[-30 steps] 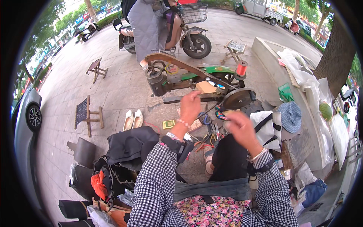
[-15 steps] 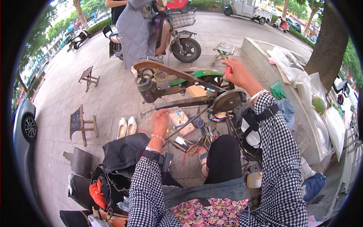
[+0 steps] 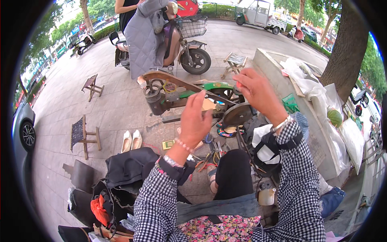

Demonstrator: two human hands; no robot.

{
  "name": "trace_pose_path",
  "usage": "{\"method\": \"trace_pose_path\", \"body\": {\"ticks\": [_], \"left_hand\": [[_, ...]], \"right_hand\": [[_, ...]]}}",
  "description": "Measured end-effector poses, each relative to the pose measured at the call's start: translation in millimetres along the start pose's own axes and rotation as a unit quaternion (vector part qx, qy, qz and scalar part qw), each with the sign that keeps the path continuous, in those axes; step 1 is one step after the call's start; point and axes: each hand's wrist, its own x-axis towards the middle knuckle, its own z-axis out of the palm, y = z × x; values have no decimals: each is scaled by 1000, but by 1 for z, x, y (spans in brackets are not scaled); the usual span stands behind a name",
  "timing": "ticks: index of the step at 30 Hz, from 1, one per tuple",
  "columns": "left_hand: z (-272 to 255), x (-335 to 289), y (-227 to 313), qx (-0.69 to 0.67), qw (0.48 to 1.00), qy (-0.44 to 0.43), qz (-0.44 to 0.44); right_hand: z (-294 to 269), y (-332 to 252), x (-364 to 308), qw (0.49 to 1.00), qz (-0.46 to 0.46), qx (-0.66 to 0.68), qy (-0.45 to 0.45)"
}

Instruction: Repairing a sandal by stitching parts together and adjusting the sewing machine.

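right fingers (image 3: 244, 77) at red spool (image 3: 239, 84)

Site is outdoors, in daylight; 12 o'clock is the top of the view. Floor: pale paving (image 3: 115, 94). Seating: a dark-topped stool (image 3: 79, 134) at 9 o'clock, a second stool (image 3: 89, 83) near 10, a light-topped stool (image 3: 236, 59) at 1. A low wall (image 3: 264, 67) and a tree (image 3: 347, 56) stand at 2 o'clock. Perimeter: car (image 3: 20, 125) at 9, hedge (image 3: 219, 11) between 12 and 1, truck (image 3: 258, 15) at 1.
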Motion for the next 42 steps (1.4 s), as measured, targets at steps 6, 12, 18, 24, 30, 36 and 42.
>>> {"method": "trace_pose_path", "body": {"ticks": [6,12,18,24,30,36,42], "left_hand": [[33,22,2,99,989,0,109],[27,9,7,130,959,-58,243],[61,-33,67,84,914,-280,280],[137,-108,132,-122,908,-330,227],[160,-159,180,-282,903,-306,110],[135,-145,138,-429,851,-300,-48],[77,-120,80,-237,945,-225,31]], "right_hand": [[9,-17,-42,996,38,75,18],[18,-21,-99,991,77,105,-11],[-28,-56,-183,971,217,102,-6],[-74,-82,-295,928,344,75,125],[-74,-101,-331,835,429,224,262],[-22,-90,-280,657,416,486,399],[-2,-76,-240,654,332,661,160]]}}
